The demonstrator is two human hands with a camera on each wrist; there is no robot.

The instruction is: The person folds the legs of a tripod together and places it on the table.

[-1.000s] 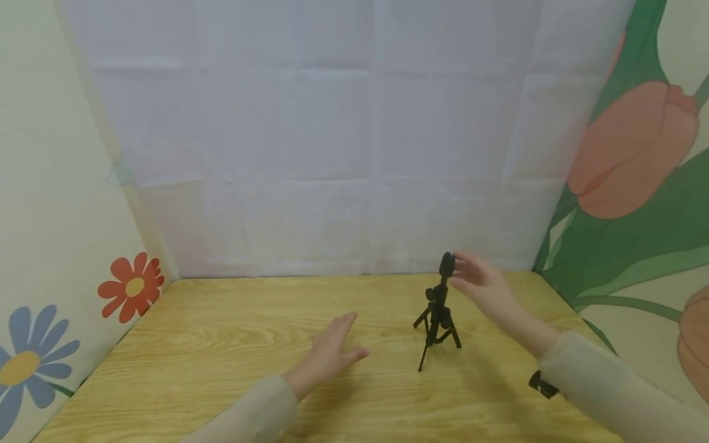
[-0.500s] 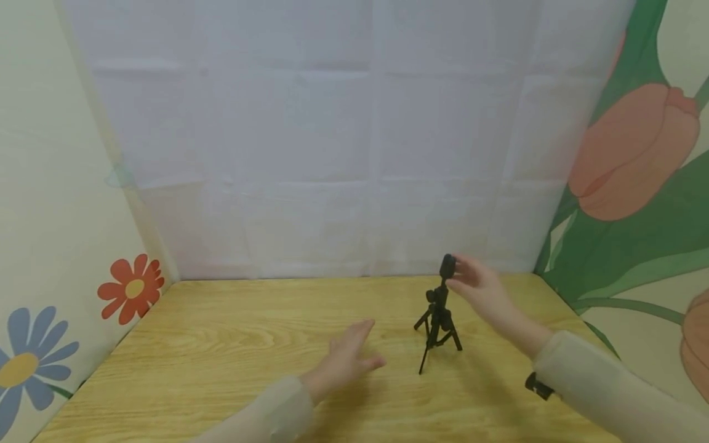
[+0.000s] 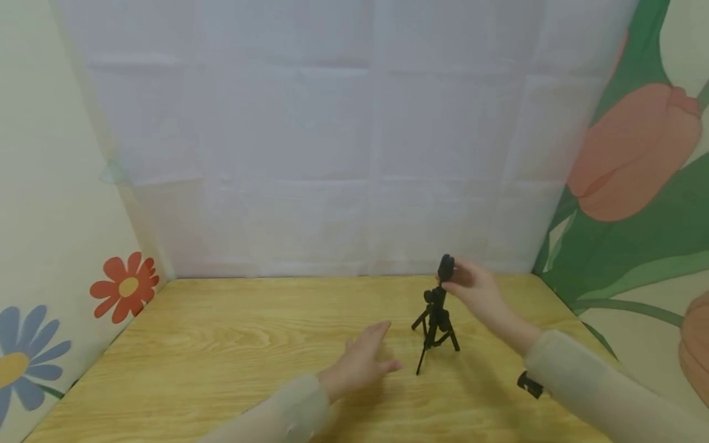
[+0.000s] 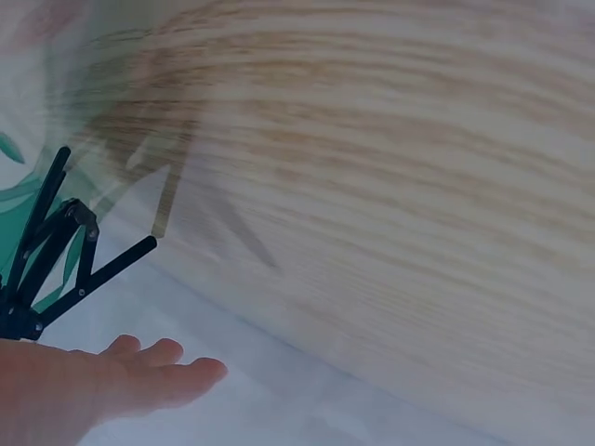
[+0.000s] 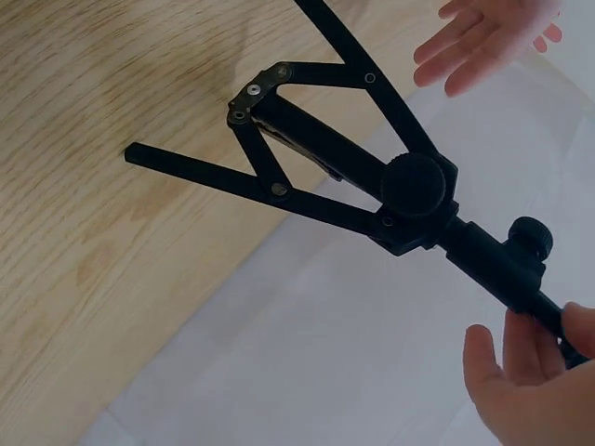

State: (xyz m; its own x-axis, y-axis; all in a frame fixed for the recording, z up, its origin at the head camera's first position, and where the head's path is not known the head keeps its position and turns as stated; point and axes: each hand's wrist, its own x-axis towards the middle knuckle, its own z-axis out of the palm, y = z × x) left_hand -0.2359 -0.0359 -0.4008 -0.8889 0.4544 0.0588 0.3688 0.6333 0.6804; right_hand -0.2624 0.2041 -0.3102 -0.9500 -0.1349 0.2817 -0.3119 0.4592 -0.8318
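— pale, creased cloth (image 3: 288,154) fills the upper middle of the head view, with our wood-grained bench (image 3: 238,344) across the bottom. where's our tripod, and what are our hands doing?

— our tripod (image 3: 436,314) stands upright on the bench, right of centre. our right hand (image 3: 476,288) pinches its upper shaft between thumb and fingers, by the dark block (image 3: 445,268) on top. our left hand (image 3: 360,364) is lower, toward bottom centre, fingers extended, holding nothing, near the legs (image 5: 214,175) but apart from them.

— so how do we do this hold well?

— we'd judge a grip that high makes it easy to tip, so any push or turn should be small. we should mind the small knob (image 5: 531,238) at the right of the right wrist view, near our fingertips; we can't tell how tight it is.

— and our left?

— probably best brought in low, by the larger knob (image 5: 414,186), so we have the base steadied before we put force on the top.
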